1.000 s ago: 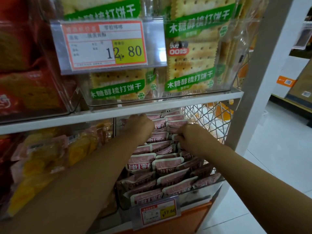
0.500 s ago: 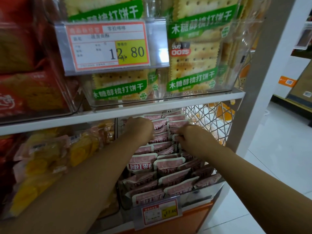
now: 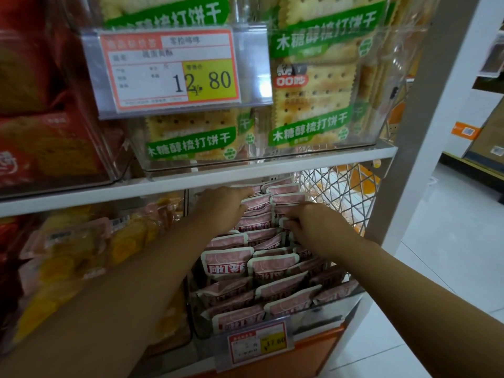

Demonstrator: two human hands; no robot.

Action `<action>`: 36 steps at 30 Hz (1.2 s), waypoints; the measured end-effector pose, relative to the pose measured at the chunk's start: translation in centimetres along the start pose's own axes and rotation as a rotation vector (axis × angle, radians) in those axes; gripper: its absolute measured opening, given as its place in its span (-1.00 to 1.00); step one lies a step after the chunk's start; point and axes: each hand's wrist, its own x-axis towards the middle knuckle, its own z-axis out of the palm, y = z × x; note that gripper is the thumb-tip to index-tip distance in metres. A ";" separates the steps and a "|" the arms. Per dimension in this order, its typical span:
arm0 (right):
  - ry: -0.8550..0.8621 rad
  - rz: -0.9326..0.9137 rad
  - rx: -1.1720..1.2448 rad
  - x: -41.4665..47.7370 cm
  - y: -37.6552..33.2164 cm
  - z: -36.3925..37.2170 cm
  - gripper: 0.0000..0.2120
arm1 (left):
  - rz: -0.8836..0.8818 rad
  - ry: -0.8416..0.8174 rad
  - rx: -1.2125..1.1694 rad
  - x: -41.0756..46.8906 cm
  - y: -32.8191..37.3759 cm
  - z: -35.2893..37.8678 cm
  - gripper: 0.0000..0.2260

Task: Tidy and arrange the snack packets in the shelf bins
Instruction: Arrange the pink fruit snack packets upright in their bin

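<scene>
Several pink and white snack packets (image 3: 227,261) stand in rows in a clear bin (image 3: 338,313) on the lower shelf. My left hand (image 3: 221,205) reaches deep under the shelf board and lies on the rear packets, fingers stretched toward the back. My right hand (image 3: 308,223) is over the right-hand rows, its fingers curled and pinching the top edge of a pink packet (image 3: 285,222). Both forearms cross the front packets.
The white shelf board (image 3: 272,166) hangs low over both hands. Above it sits a clear bin of green cracker packets (image 3: 313,132) with a 12.80 price tag (image 3: 171,69). Yellow packets (image 3: 68,249) fill the bin to the left. A wire mesh panel (image 3: 335,186) closes the right side.
My left hand has stretched its fingers further toward the back packets. My right hand has shifted slightly along the right rows. The packets stay in their rows.
</scene>
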 end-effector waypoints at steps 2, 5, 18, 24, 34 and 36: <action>-0.006 -0.003 -0.006 -0.2 -0.1 -0.1 -0.73 | 0.010 -0.047 0.102 -0.1 0.0 0.0 -0.69; -0.026 0.024 0.019 0.0 0.0 -0.1 -0.75 | -0.010 -0.112 0.211 -0.1 -0.1 -0.1 -0.70; 0.098 -0.275 0.000 -9.0 -4.4 -1.3 -0.55 | 0.028 -0.220 -0.037 -10.7 4.7 -5.0 -0.46; -0.150 -0.188 -0.204 -8.6 -4.7 1.1 -0.36 | -0.014 -0.314 0.490 -14.3 5.3 -2.7 -0.44; -0.188 -0.150 -0.142 -6.4 -4.6 -1.3 -0.44 | 0.007 -0.198 0.426 -13.5 4.6 -3.6 -0.35; -0.234 -0.101 -0.160 -5.3 -3.9 -1.2 -0.43 | 0.017 -0.208 0.457 -13.8 4.7 -3.5 -0.41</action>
